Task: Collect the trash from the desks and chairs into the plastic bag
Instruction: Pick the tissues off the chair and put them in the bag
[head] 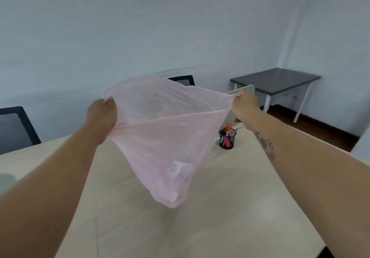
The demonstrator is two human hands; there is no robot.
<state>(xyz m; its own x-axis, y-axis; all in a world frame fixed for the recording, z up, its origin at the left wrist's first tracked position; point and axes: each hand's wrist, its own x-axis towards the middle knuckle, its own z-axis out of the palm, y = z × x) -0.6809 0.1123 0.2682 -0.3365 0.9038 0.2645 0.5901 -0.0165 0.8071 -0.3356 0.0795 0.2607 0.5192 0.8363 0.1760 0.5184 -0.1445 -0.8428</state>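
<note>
The left hand (102, 113) is curled into a fist around one bunched corner of the plastic bag (160, 137), and the right hand (244, 107) pinches the opposite corner in closed fingers. Both arms reach forward, and the rim is pulled taut between them. The bag is thin, filmy, pale pink and half see-through, with fine creases fanning out from each grip. It hangs in the air above the desk (220, 207), its mouth wide and its body narrowing to a soft rounded bottom. A pale crumpled lump (178, 169) shows through the film low inside (too blurred to tell what it is).

The desk has a smooth, light beige top. On it, just under the right wrist, stands a black wire-mesh pen cup (227, 138) holding red and orange items. Two chairs (14, 127) with black mesh backs stand at the far edge. Well apart at the right is a dark table (276, 79) on white legs.
</note>
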